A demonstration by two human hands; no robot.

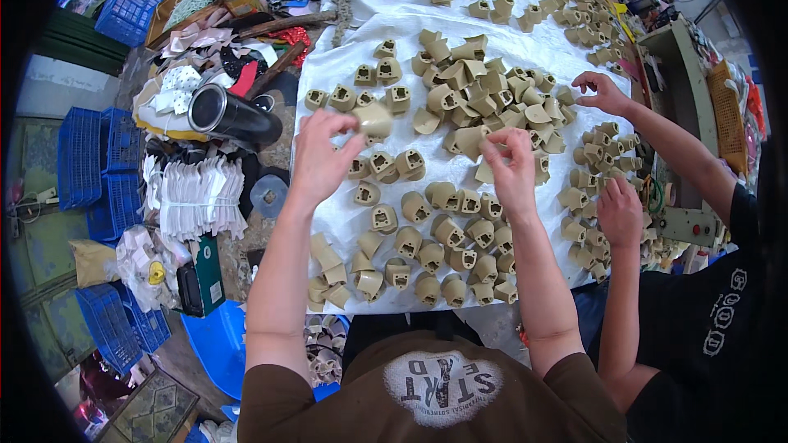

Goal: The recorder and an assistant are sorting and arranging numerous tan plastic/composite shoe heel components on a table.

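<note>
Pinched in the fingers of my left hand is a beige block shoe heel, somewhat smeared by motion. My right hand has its fingertips closed on another beige shoe heel, beside the near edge of a loose pile of heels. Around my left hand several heels stand with their hollowed ends facing me. More stand in loose rows between my forearms. All lie on a white sheet covering the table.
At right a co-worker's two hands reach over more heels. A black cylinder, scraps and a white bundle crowd the left side. Blue crates stand farther left. A green machine borders the right.
</note>
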